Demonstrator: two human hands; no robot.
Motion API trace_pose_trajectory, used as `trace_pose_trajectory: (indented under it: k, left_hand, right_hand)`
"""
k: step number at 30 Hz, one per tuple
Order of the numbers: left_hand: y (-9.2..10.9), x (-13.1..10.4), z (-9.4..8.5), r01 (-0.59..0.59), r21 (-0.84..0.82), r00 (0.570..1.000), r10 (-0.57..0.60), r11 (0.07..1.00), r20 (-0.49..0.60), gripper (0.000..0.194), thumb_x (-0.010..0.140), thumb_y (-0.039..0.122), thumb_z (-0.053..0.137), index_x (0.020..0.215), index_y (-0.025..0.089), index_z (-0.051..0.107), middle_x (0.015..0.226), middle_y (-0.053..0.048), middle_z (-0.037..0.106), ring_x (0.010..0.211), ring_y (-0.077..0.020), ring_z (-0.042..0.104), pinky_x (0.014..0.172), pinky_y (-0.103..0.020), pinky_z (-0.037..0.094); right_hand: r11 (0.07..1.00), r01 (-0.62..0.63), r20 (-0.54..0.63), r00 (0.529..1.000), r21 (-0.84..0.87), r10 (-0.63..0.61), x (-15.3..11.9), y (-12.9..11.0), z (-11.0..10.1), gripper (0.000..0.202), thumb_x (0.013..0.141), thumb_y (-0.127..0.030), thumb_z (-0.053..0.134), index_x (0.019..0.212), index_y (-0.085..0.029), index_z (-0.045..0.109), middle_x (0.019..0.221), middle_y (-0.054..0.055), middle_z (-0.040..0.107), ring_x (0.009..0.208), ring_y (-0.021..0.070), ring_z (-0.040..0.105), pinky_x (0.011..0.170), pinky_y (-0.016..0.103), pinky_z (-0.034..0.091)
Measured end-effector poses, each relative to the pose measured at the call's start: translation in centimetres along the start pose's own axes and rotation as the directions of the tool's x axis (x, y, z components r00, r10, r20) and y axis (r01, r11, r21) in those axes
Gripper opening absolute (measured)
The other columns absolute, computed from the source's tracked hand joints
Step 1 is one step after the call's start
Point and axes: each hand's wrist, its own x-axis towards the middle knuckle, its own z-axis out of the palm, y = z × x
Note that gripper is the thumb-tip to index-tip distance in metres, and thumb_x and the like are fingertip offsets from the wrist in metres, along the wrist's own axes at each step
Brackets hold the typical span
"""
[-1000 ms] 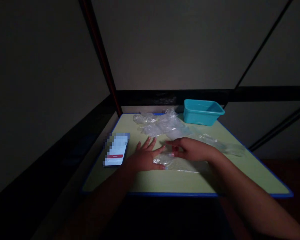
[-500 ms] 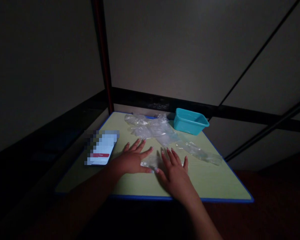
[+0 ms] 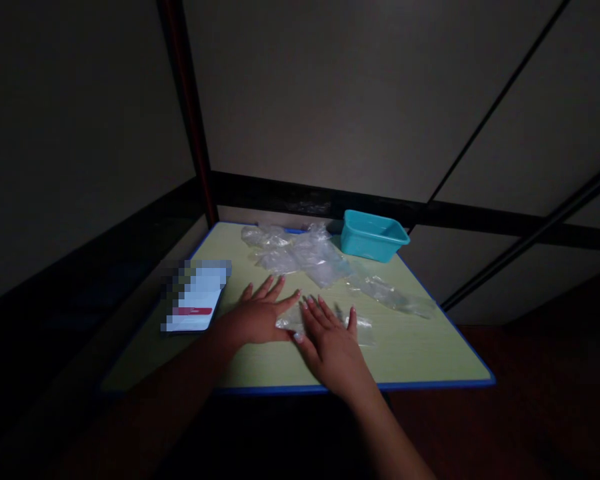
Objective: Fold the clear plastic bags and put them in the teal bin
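Near the tabletop's front edge, your right hand (image 3: 330, 340) lies flat, fingers spread, on the clear plastic bag (image 3: 363, 328); your left hand (image 3: 260, 315) pins its left end, open-palmed; press evenly outward to keep it flat; the other bags (image 3: 300, 250) lie toward the far edge, by the teal tub (image 3: 371, 235).

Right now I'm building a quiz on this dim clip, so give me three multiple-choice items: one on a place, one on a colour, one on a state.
1. Where is the small plastic tub?
A. near left corner
B. far right part of the green table
C. on the floor

2. What colour is the tub?
A. teal
B. red
C. white

3. How do the hands lie on the clear plastic bag?
A. fists
B. flat, fingers spread
C. lifted clear

Answers:
1 B: it sits by the table's back edge, right of the crumpled bags.
2 A: plainly teal.
3 B: left hand and right hand press flat.
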Motion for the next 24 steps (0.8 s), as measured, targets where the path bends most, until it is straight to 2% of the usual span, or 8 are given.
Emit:
trace_pose_trajectory:
  k: [5,7,11,17,22,24]
  left_hand:
    - [0.1,-0.1,-0.2,0.008,0.002,1.0,-0.008,1.0,0.015,0.088,0.075,0.07,0.054,0.146,0.04,0.013,0.155,-0.007,-0.006,0.141,-0.0348,-0.007,0.106,-0.064,0.008]
    - [0.1,0.0,-0.1,0.013,-0.005,1.0,-0.013,1.0,0.001,0.082,0.079,0.07,0.046,0.147,0.039,0.013,0.155,-0.007,-0.005,0.141,-0.034,-0.006,0.106,-0.064,0.008]
    - [-0.2,0.2,0.3,0.036,0.012,0.991,-0.034,0.999,-0.133,0.059,0.092,0.06,0.028,0.146,0.039,0.017,0.156,-0.007,0.002,0.143,-0.0297,-0.002,0.106,-0.064,0.006]
    - [-0.4,0.4,1.0,0.014,0.046,0.979,-0.004,0.999,-0.204,0.048,0.095,0.046,0.034,0.142,0.046,0.024,0.156,-0.004,0.006,0.143,-0.0291,0.0,0.105,-0.065,0.007]
    - [0.3,0.3,0.7,-0.027,0.08,0.958,0.049,0.996,-0.284,0.049,0.095,0.045,0.033,0.143,0.042,0.025,0.156,-0.003,0.009,0.143,-0.0269,0.001,0.108,-0.062,0.004]
    - [0.5,0.3,0.6,-0.038,0.088,0.958,0.062,0.995,-0.279,0.05,0.095,0.044,0.035,0.144,0.041,0.025,0.156,-0.002,0.007,0.143,-0.0272,0.001,0.108,-0.061,0.003]
  right_hand:
    - [0.997,0.054,0.016,0.998,0.048,-0.054,0.0,0.0,-0.2,0.058,0.094,-0.054,0.029,0.141,-0.021,0.038,0.146,0.008,0.038,0.139,0.0224,0.026,0.111,0.057,-0.005]
    - [0.997,0.063,0.019,0.998,0.053,-0.064,0.1,0.0,-0.1,0.058,0.094,-0.053,0.032,0.141,-0.019,0.039,0.146,0.009,0.038,0.139,0.0219,0.027,0.113,0.055,-0.002]
    - [0.996,0.07,0.013,0.997,0.051,-0.071,0.1,0.1,0.0,0.057,0.093,-0.051,0.035,0.14,-0.019,0.041,0.146,0.009,0.037,0.138,0.0225,0.028,0.113,0.054,0.0]
    - [0.996,0.07,0.005,0.998,0.057,-0.07,0.1,0.0,0.0,0.058,0.093,-0.051,0.038,0.14,-0.019,0.04,0.145,0.009,0.039,0.138,0.023,0.029,0.113,0.055,0.0]
    - [0.996,0.071,-0.004,0.997,0.046,-0.071,0.1,0.0,0.2,0.057,0.092,-0.051,0.038,0.139,-0.02,0.042,0.144,0.01,0.041,0.137,0.0239,0.03,0.112,0.056,-0.001]
    - [0.996,0.073,-0.006,0.997,0.044,-0.072,0.1,0.1,0.3,0.056,0.093,-0.051,0.037,0.139,-0.02,0.043,0.144,0.01,0.04,0.137,0.0244,0.03,0.112,0.056,-0.001]
